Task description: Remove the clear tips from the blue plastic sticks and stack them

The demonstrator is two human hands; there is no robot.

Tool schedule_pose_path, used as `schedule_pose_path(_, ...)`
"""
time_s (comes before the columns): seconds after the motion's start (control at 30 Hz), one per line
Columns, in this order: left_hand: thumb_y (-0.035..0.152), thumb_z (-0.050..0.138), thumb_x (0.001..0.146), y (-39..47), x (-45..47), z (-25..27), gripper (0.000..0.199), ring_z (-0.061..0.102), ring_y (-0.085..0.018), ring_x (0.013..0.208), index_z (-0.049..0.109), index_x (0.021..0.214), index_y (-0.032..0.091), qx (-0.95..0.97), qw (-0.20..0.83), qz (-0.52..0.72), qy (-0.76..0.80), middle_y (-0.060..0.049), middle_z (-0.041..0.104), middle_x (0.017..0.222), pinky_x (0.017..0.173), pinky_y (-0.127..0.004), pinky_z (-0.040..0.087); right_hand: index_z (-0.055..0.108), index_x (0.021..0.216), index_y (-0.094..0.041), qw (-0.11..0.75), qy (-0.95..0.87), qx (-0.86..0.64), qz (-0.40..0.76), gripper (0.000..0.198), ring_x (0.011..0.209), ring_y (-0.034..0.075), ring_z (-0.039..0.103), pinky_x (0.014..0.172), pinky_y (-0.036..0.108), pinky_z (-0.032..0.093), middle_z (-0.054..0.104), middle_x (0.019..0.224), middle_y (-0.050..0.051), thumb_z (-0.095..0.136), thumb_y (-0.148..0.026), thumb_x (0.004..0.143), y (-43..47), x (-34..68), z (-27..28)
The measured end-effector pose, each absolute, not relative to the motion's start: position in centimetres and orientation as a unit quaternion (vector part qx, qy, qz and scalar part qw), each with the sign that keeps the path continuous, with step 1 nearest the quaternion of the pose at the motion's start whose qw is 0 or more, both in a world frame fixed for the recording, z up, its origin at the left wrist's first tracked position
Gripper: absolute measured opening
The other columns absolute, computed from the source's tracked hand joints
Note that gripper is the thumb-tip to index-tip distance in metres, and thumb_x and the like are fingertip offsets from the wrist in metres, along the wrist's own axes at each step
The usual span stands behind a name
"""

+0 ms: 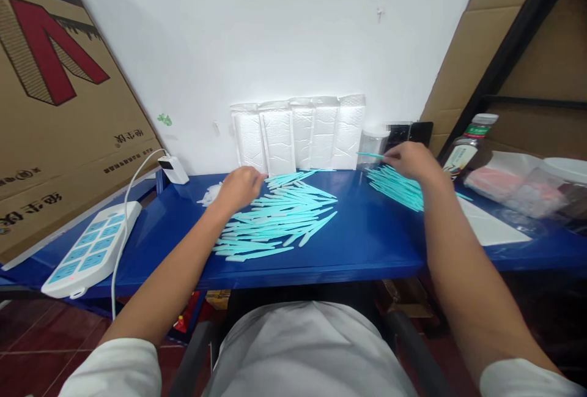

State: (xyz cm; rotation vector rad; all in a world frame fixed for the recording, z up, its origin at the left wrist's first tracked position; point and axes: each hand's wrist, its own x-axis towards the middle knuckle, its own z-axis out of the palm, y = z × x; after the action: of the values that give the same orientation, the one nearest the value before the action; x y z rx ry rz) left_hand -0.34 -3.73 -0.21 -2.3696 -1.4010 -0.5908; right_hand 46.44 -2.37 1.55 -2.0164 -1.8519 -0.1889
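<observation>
Slim turquoise sticks (287,210) lie in two heaps (one stick (369,154) aloft)

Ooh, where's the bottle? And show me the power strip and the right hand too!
Bottle (458,157): head view, on its pale label.
Power strip (93,248): head view, on its blue socket panel.
Right hand (413,159): head view, on the back of the hand.

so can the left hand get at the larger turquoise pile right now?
Probably yes: the left hand is beside the larger turquoise pile, with nothing lying over its near side. Can't tell if the hand already holds something.
</observation>
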Motion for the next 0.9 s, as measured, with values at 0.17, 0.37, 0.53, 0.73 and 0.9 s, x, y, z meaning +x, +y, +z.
schedule_pose_path(0.17,0.049,0.041,0.106,-1.7,-4.3,0.8,0.052,0.07,-0.035,0.098,0.081,0.098,0.017,-0.737,0.171,-0.125,-0.641,-0.019,0.077,0.098,0.085,-0.043,0.052,0.087,0.105,-0.022,0.153,-0.575,-0.802,-0.05,0.022,0.093,0.028,0.071,0.076,0.036,0.047,0.082,0.104,0.013,0.072,-0.032,0.094,-2.8,50.8,1.0)
schedule_pose_path(0.37,0.05,0.051,0.1,-0.3,-6.4,-0.1,0.045,0.071,-0.037,0.104,0.082,0.112,0.02,-0.722,0.14,-0.071,-0.674,-0.019,0.078,0.108,0.084,-0.041,0.052,0.086,0.104,-0.02,0.111,-0.524,-0.844,0.006,0.02,0.099,0.029,0.074,0.08,0.035,0.052,0.08,0.114,0.015,0.076,-0.027,0.087,-2.5,51.9,0.3)
schedule_pose_path(0.53,0.045,0.058,0.097,0.5,-7.4,-0.8,0.04,0.07,-0.037,0.109,0.079,0.123,0.022,-0.723,0.127,-0.054,-0.677,-0.02,0.077,0.115,0.087,-0.041,0.053,0.084,0.105,-0.016,0.121,-0.587,-0.801,0.003,0.021,0.1,0.03,0.074,0.086,0.036,0.054,0.08,0.109,0.016,0.073,-0.029,0.093,-2.6,49.8,0.9)
schedule_pose_path(0.73,0.055,0.059,0.097,0.8,-7.9,-0.7,0.047,0.07,-0.036,0.11,0.077,0.125,0.021,-0.712,0.133,-0.048,-0.688,-0.019,0.077,0.119,0.089,-0.039,0.053,0.081,0.099,-0.014,0.245,-0.767,-0.593,0.024,0.026,0.09,0.027,0.072,0.083,0.036,0.054,0.081,0.101,0.013,0.062,-0.032,0.102,-2.0,41.8,-0.4)
schedule_pose_path(0.9,0.052,0.056,0.098,0.4,-7.5,-0.2,0.043,0.07,-0.036,0.103,0.081,0.114,0.021,-0.704,0.151,-0.062,-0.691,-0.019,0.077,0.112,0.085,-0.041,0.052,0.08,0.112,-0.017,0.26,-0.849,-0.452,0.082,0.048,0.093,0.027,0.072,0.083,0.036,0.054,0.081,0.107,0.011,0.06,-0.059,0.1,-1.4,34.4,-4.3)
